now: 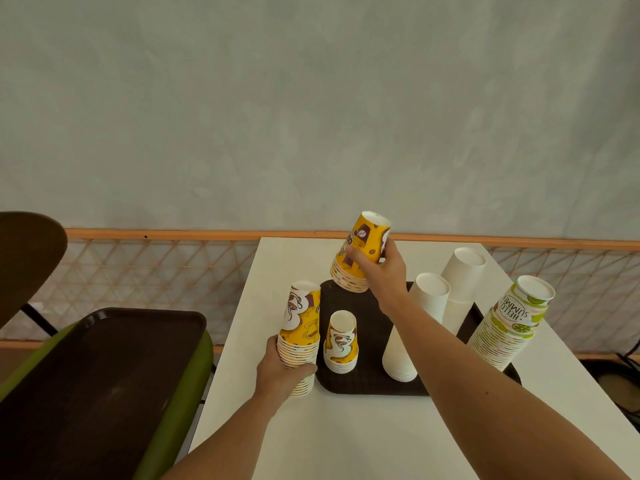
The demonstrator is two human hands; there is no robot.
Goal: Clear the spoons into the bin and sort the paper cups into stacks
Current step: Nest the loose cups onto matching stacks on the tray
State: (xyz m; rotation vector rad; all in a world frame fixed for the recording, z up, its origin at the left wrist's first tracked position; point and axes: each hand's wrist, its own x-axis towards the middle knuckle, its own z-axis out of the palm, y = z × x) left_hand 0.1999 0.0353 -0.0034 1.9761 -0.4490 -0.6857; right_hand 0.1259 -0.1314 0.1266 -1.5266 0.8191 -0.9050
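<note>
Yellow cup stack [360,258], mouth-down and tilted, gripped round its middle by the right hand [379,271]; hung above the brown tray [367,382], ahead and right of the left hand [282,372]. Long axis leaned, open end angled down toward that hand. Matching yellow stack [301,327] stood upright, clasped low by the left hand, probably the landing place. Short patterned stack [341,344] between the hands. Plain white stacks [415,327] right of the right forearm. "HELLO SUMMER" legible on the lime-printed stack [512,323], farthest right.

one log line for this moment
left hand: grips yellow cup stack on table | right hand: holds second yellow stack above tray
</note>
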